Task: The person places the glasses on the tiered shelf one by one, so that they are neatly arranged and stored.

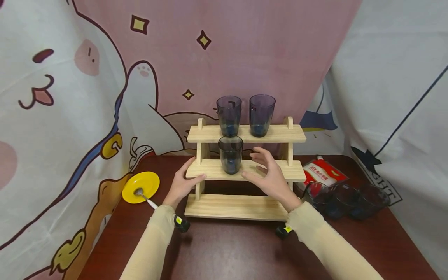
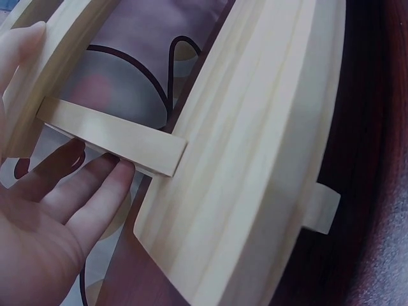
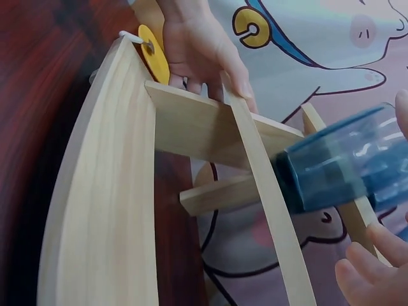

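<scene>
A three-tier wooden display rack (image 1: 238, 207) stands on the dark table. On its middle tier a dark clear glass tumbler (image 1: 231, 154) sits upright, left of centre. My left hand (image 1: 179, 186) holds the rack's left end, thumb over the middle board and fingers against the side support, as the left wrist view shows. Just right of the tumbler is my right hand (image 1: 272, 178), fingers spread and thumb near the board's front edge, with a gap to the glass. Two more tumblers, a left one (image 1: 229, 116) and a right one (image 1: 261, 116), stand upright on the top tier.
At the right, several dark tumblers (image 1: 371, 200) are grouped on the table beside a red and white packet (image 1: 323, 171). A yellow plate (image 1: 150, 179) lies at the left with a white-handled spoon (image 1: 151, 203) on it. Printed cloth (image 1: 245, 50) hangs behind the rack.
</scene>
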{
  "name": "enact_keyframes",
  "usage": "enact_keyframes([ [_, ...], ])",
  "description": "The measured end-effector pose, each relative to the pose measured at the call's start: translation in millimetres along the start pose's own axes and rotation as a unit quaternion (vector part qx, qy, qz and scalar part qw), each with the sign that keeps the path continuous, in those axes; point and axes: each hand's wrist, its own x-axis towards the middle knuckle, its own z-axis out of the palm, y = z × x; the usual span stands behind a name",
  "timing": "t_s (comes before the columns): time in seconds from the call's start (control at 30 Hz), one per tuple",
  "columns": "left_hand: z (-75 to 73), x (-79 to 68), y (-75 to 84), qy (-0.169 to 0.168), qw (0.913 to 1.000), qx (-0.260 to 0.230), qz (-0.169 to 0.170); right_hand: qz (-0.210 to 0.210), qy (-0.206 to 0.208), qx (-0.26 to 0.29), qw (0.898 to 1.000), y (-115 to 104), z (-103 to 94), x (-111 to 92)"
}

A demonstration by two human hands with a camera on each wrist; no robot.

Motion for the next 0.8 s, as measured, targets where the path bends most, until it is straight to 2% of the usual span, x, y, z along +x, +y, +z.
enact_keyframes([
  [0.2,0.0,-1.5,0.3,0.003,1.0,-0.004,0.001,-0.03,0.021,-0.03,0.999,5.0,-25.4,-20.2],
  [0.4,0.8,-1.0,0.5,-0.001,1.0,0.001,0.003,-0.039,0.046,-0.081,0.995,5.7,-62.3,-43.4],
  [0.6,0.4,-0.1,2.1,-0.004,1.0,-0.004,0.001,-0.066,0.1,-0.135,0.984,5.0,-103.9,-66.8],
  [0.8,-0.5,0.6,1.4,-0.004,0.9999,-0.008,-0.01,-0.041,0.15,-0.189,0.97,12.9,-145.7,-91.0],
])
